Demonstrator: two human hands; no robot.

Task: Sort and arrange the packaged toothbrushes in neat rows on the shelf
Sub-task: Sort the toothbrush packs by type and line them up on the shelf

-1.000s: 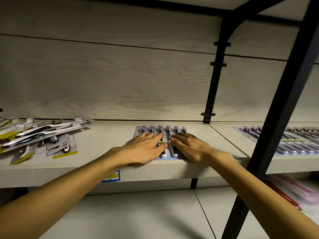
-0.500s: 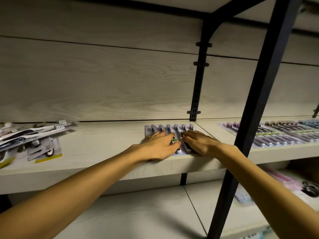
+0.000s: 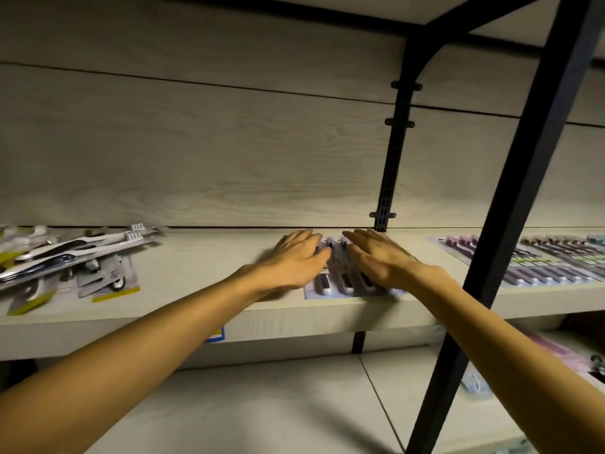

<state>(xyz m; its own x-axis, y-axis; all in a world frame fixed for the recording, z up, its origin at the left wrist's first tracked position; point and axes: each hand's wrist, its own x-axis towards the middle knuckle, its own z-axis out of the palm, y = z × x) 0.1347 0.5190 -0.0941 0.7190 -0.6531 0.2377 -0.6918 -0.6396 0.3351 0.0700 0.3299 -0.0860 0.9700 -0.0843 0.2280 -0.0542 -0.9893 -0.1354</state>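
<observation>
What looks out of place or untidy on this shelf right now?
The loose pile of toothbrush packs at the shelf's left end lies crooked and overlapping, unlike the neat row at the right. The left hand and right hand rest flat on the middle pack, which sits straight.

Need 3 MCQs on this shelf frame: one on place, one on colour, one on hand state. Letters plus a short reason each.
1. Where is the messy heap of toothbrush packs?
A. left end of the shelf
B. under the hands
C. on the lower shelf

2. What colour is the slanted frame bar at the right?
A. white
B. black
C. red

3. How do the hands lie on the centre pack?
A. both flat, fingers straight
B. both lifted clear
C. one curled round it

Key: 1 A, the heap lies far left on the shelf. 2 B, the bar is plainly black. 3 A, left hand and right hand rest flat on the pack.
</observation>
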